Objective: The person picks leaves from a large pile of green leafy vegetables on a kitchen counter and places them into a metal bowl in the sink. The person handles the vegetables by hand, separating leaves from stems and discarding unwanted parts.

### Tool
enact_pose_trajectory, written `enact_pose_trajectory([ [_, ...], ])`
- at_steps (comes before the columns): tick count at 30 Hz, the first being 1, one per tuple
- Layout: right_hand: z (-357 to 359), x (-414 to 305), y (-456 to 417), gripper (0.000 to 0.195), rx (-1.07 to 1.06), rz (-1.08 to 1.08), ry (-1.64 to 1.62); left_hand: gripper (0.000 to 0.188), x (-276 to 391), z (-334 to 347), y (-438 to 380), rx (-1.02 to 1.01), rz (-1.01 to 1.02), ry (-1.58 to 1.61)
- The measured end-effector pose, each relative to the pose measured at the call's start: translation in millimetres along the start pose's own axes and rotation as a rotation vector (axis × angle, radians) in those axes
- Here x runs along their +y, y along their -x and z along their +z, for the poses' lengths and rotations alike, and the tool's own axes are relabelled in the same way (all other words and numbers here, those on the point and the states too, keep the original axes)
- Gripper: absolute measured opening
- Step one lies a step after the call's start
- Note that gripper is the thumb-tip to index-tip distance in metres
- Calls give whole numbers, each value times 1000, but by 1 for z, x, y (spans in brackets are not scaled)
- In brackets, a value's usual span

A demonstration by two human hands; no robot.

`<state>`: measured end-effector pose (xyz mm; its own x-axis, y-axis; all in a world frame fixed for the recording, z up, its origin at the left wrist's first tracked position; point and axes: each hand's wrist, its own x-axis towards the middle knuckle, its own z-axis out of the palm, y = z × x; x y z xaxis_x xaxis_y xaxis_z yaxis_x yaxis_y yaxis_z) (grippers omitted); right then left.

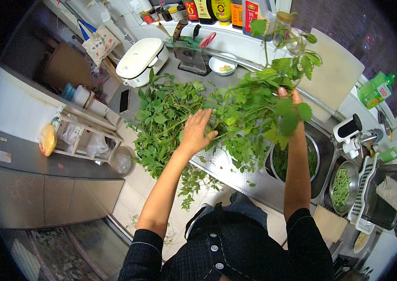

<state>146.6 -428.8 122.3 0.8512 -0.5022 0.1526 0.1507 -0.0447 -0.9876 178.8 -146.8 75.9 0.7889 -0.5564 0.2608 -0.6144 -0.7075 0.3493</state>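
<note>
A large heap of leafy green vines (163, 116) lies across the metal counter, some stems hanging over its front edge. My left hand (196, 131) rests palm down on the heap, fingers extended and thumb spread, gripping nothing that I can see. At the right, my right hand (291, 96) holds a bunch of long leafy stems (254, 102) raised above the counter near the sink. Leaves cover part of that hand. Below my right forearm, a round metal basin (316, 147) with dark greens in it sits in the sink.
A steel bowl of cut green beans (340, 188) stands right of the sink, beside a white dish rack (361, 193). Along the back are a white cooker (140, 61), a knife block (191, 58) and a white bowl (222, 65). A phone (124, 100) lies at the left.
</note>
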Motion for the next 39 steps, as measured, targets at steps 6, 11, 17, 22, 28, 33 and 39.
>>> enact_pose_trajectory([
  [6,-23,32,-40,30,196,-253,81,23,-23,22,12,-109,12,-157],
  [11,-34,35,-63,25,17,-109,-80,20,-55,13,38,-83,-187,-201],
  [17,-53,101,-114,22,16,-24,-96,25,-100,10,79,61,-575,88],
  [22,-38,126,-135,33,-220,-322,753,30,-102,6,83,155,-684,406],
  [28,-10,150,-115,59,-183,-364,1194,32,-87,-5,82,204,-644,478],
  [33,22,123,-55,42,-134,-630,962,34,-88,-6,89,268,-689,543],
  [39,70,143,56,44,-644,-364,655,43,-66,-28,78,264,-788,717],
])
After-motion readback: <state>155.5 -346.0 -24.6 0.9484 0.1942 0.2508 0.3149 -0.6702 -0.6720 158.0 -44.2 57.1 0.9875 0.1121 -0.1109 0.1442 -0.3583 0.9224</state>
